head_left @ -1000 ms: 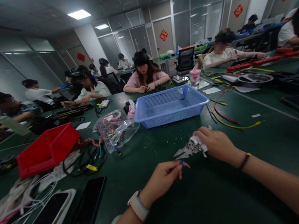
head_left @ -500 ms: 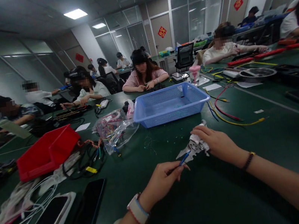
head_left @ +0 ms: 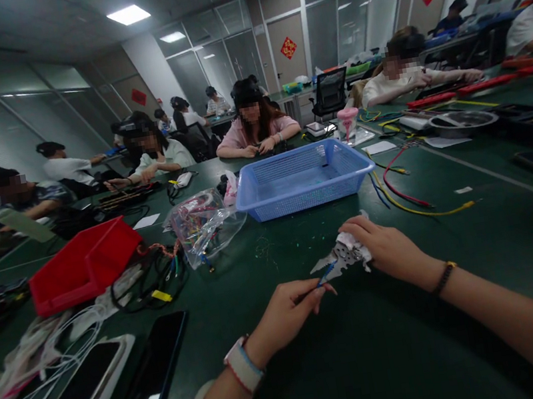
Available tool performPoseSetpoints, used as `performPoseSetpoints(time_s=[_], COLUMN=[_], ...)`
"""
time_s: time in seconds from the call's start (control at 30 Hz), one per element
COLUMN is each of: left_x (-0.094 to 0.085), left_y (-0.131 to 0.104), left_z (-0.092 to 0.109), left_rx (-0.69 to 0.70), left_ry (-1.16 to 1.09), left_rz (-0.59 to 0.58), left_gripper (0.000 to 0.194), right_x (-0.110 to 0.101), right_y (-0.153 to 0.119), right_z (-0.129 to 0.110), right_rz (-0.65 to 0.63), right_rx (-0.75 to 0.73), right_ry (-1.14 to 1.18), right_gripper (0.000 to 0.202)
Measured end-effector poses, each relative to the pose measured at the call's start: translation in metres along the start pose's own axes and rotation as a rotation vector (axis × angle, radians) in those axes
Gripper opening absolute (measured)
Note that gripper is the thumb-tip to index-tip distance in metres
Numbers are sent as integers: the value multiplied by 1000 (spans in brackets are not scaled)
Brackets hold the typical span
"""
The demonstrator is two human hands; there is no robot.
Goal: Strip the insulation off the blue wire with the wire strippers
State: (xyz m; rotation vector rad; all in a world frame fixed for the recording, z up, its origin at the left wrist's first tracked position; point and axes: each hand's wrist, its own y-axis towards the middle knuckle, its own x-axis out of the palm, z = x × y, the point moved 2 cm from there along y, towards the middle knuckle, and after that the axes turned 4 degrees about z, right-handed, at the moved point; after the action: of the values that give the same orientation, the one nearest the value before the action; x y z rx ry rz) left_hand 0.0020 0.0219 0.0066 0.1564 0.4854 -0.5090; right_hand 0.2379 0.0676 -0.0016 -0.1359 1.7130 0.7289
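My left hand (head_left: 299, 303) pinches a thin blue wire (head_left: 327, 273) between thumb and fingers. The wire's far end meets the jaws of metal wire strippers (head_left: 346, 255). My right hand (head_left: 379, 246) is closed round the strippers' handles, which are wrapped in something white like tissue or cloth. The pointed nose of the tool faces left, just beyond my left fingertips. Whether the jaws are fully closed on the wire cannot be made out. Small green-blue scraps (head_left: 311, 239) lie on the dark green table beyond the tool.
A blue plastic basket (head_left: 305, 203) stands ahead, with a clear bag of wires (head_left: 201, 220) to its left. Farther left are a red bin (head_left: 88, 268), tangled cables and two phones. Red and yellow wires (head_left: 424, 205) lie right. Other people sit round the table.
Both hands keep their grips on the wire and the strippers, with little movement between them. The view has shifted slightly.
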Motion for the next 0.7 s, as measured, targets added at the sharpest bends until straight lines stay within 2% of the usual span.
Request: performPoseSetpoints(time_s=[0.17, 0.47, 0.7], left_x=[0, -1, -1], left_y=[0, 0, 0], left_z=[-2, -4, -2], left_rx=[33, 34, 38], left_ry=[29, 45, 41], left_rz=[28, 31, 38], left_gripper=[32, 31, 31], right_x=[2, 0, 2], right_y=[-1, 1, -1], right_z=[2, 1, 0], right_rz=[-12, -36, -40], right_rx=[0, 6, -3], right_ry=[76, 85, 134], right_gripper=[52, 35, 44])
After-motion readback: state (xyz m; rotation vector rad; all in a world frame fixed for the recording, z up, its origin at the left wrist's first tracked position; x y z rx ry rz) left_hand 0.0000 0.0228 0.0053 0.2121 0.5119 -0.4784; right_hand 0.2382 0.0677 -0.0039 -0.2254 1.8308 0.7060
